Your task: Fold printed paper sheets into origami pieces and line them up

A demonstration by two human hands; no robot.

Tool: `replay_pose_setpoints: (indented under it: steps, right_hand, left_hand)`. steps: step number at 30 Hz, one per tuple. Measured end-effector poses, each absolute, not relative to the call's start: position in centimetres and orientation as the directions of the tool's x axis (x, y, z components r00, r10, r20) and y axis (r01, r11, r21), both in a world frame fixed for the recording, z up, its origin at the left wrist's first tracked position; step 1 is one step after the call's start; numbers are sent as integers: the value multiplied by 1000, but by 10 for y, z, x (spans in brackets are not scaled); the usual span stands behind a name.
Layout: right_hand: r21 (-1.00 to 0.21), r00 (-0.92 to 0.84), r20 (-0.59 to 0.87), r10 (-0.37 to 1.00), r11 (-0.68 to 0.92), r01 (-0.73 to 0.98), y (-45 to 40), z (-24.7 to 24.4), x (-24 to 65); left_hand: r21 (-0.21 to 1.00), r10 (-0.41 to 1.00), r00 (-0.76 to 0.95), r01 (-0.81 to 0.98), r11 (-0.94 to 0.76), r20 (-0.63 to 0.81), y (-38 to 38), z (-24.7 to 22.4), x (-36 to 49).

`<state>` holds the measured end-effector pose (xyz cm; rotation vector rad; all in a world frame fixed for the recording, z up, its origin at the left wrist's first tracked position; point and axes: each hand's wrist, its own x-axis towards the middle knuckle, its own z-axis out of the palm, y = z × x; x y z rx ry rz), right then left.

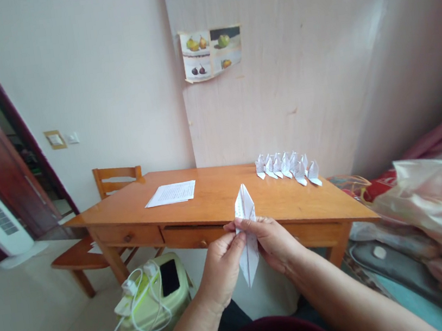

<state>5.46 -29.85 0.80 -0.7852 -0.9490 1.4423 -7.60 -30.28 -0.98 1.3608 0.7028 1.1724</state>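
Between my two hands is a folded paper (pixel 251 257), a long narrow diamond with a crease down its middle and pointed ends at top and bottom. My left hand (pixel 225 261) pinches it from the left, thumb on its face. From the other side my right hand (pixel 270 238) grips it, thumb across the middle and fingers behind, partly hidden. On the wooden table (pixel 215 185) beyond, several folded paper figures (pixel 286 166) stand upright in a group at the right. A stack of printed paper sheets (pixel 171 193) lies at the left of the tabletop.
A pale green box (pixel 144 319) with white cables and a black phone (pixel 170 278) stands at lower left. Behind it are a wooden stool (pixel 80 256) and chair (pixel 117 174). Plastic bags (pixel 431 196) pile up at right. Fruit pictures (pixel 211 53) hang on the wall.
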Motion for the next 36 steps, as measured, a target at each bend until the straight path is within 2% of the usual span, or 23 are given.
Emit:
replay_pose_setpoints:
  steps: [14, 23, 26, 28, 30, 33, 36]
  right_hand:
    - [-925, -22, 24, 999, 13, -379, -288, 13, 70]
    - [-883, 118, 101, 988, 143, -446, -272, 25, 99]
    - [-870, 131, 122, 984, 169, -463, -273, 28, 106]
    - [-898, 77, 125, 989, 146, -414, -279, 28, 106]
    - [-932, -39, 113, 993, 92, -350, -287, 26, 102]
    - [-949, -211, 81, 974, 10, -316, -298, 22, 92]
    - [-957, -311, 53, 949, -41, -287, -303, 16, 81]
  left_hand:
    - [980, 895, 400, -98, -172, 197, -308, -13, -73]
    - [997, 848, 527, 12, -80, 62, -317, -20, -71]
    - [996, 900, 431, 7, -84, 73, -313, -18, -73]
    - [989, 950, 277, -53, -136, 146, -309, -13, -75]
    - [971, 955, 201, -145, -191, 218, -304, -5, -76]
    - [939, 909, 329, -309, -150, 254, -298, 5, -76]
    - [931, 874, 441, -364, -35, 205, -294, 9, -73]
